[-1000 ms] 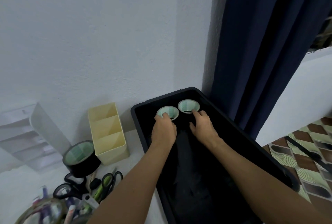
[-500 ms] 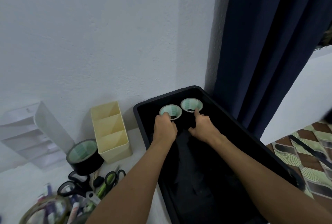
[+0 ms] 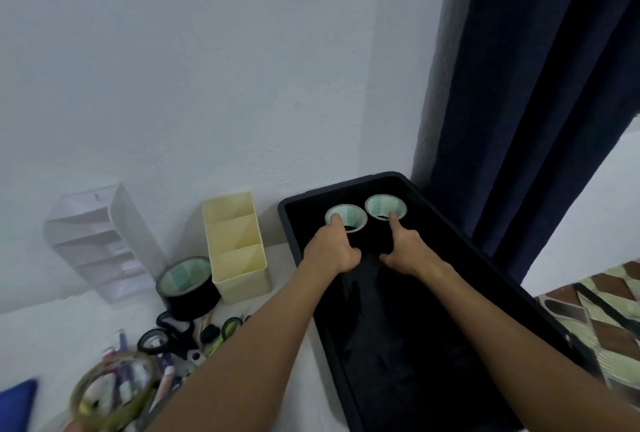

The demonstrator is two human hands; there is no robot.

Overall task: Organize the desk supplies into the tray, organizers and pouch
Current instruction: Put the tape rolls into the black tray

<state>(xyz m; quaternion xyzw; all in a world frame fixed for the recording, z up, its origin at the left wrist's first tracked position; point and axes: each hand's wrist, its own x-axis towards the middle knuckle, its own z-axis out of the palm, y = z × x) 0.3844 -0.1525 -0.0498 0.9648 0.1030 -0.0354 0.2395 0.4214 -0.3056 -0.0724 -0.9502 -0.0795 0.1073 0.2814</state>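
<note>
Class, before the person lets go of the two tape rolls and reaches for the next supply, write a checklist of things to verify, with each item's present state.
1. Left tape roll inside black tray: ok.
2. Right tape roll inside the tray, at its far end: ok.
3. Rolls lying flat, cores up: ok.
4. Left hand clear of its roll: not ok, a finger is hooked into the core.
5. Right hand clear: not ok, index finger on the rim.
6. Third black tape roll stowed: not ok, standing beside the yellow organizer.
</note>
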